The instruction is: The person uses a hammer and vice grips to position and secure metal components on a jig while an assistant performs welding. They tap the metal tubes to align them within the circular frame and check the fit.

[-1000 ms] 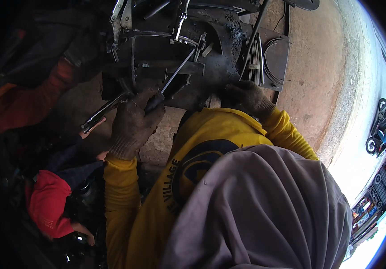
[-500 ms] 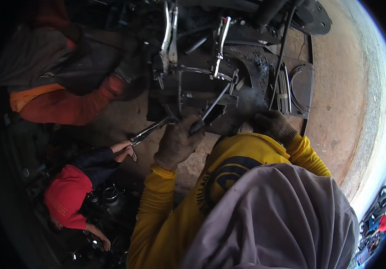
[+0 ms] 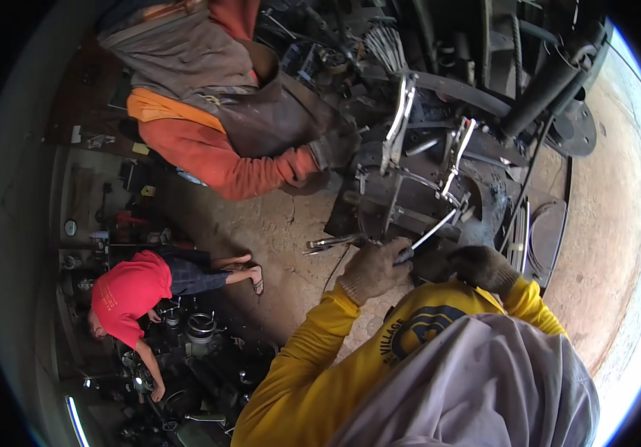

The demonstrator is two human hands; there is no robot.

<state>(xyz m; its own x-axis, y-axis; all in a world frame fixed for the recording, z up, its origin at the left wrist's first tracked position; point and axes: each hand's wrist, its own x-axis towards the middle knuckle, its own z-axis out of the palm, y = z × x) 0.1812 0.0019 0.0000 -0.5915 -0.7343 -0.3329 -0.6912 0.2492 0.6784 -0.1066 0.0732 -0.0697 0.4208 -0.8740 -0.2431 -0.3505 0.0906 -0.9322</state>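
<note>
My left hand (image 3: 377, 273), in a brown knit glove, grips a screwdriver-like tool (image 3: 435, 230) by its dark handle. Its pale straight shaft points up and right toward a metal frame (image 3: 417, 214) on the dark worktable. My right hand (image 3: 484, 268), also gloved, rests at the table's near edge with curled fingers; whatever they hold is hidden. Two silver locking clamps (image 3: 399, 123) (image 3: 456, 158) stand upright on the frame. Another long-handled metal tool (image 3: 333, 242) juts out left of the table, just beyond my left hand.
A co-worker's gloved hand (image 3: 335, 147) is at the table's left side, below an orange sleeve (image 3: 224, 171). Thin rods (image 3: 518, 237) and a dark hose (image 3: 530, 179) lie at the right. Farther left, a person in a red shirt (image 3: 133, 290) bends over machinery (image 3: 201, 328).
The view has swung left, so everything sits farther right and lower. The co-worker's gloved hand now shows clearly by the table. My left hand still grips the tool.
</note>
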